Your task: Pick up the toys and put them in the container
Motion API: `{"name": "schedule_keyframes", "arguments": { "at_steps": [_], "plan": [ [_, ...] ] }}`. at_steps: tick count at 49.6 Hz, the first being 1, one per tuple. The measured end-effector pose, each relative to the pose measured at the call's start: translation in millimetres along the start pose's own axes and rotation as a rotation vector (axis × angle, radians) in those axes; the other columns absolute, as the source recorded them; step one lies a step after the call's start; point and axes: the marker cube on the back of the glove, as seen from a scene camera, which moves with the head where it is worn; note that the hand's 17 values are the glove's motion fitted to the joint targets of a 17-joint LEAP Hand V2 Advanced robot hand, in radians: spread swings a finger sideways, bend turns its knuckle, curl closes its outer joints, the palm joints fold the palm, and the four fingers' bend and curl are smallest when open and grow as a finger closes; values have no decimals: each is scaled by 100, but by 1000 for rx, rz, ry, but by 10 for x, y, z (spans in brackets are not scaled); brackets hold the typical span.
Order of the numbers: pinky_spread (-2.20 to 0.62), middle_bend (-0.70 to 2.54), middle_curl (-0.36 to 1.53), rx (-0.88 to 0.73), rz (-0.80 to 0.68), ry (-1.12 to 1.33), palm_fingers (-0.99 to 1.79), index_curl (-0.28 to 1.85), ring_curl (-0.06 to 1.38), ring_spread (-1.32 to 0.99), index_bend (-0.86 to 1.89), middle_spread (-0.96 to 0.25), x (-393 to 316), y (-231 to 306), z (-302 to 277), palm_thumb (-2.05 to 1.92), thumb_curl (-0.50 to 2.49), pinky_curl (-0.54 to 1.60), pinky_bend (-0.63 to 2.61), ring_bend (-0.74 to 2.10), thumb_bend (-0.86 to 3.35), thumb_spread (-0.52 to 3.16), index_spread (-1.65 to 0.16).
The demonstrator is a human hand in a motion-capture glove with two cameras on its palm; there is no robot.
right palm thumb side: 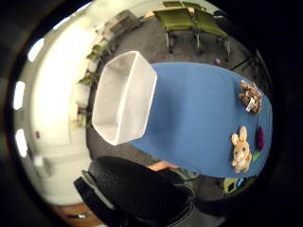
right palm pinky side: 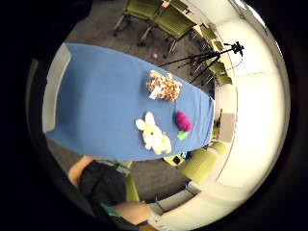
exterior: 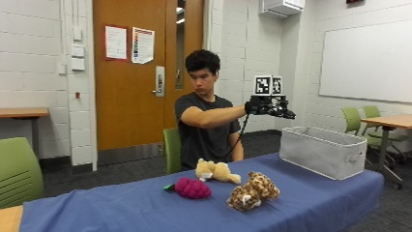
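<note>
Hovering right hand (exterior: 270, 106) above container (exterior: 322, 150), toys (exterior: 225, 183) apart.

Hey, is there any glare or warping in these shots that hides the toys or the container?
Both palm views bend the blue table into a curve and have bright wall glare, yet the toys show. Outside view: evenly lit, container and toys undistorted.

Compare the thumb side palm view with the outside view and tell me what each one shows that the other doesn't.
Only the thumb side palm view looks down into the grey container. Only the outside view shows the person's face, the door, and the gloved right hand held up in the air above the table. Both show the blue table, container, yellow bunny, spotted plush and purple toy.
</note>
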Motion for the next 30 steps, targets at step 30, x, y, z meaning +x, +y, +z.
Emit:
{"name": "schedule_keyframes", "arguments": {
  "at_steps": [30],
  "plan": [
    [-13, 24, 23, -51, 150, -4, 13, 23, 15, -29, 17, -9, 1130, 355, 452, -25, 4, 25, 45, 23, -16, 79, -19]
  ]
}}
